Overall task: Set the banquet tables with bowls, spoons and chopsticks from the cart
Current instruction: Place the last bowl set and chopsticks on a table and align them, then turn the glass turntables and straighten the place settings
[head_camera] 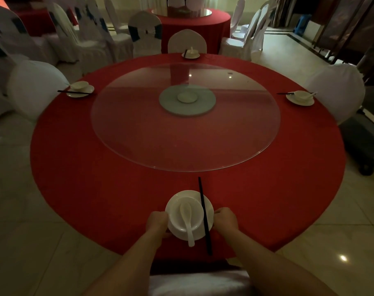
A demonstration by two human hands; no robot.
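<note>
A white plate lies at the near edge of the round table with a red cloth. On the plate stands a white bowl with a white spoon in it. Black chopsticks rest across the plate's right side. My left hand grips the plate's left rim and my right hand grips its right rim. Similar settings sit at the left, the far side and the right.
A glass turntable fills the table's middle. White-covered chairs stand at the left, far side, right and right below me. A dark cart stands at the right. Another red table is behind.
</note>
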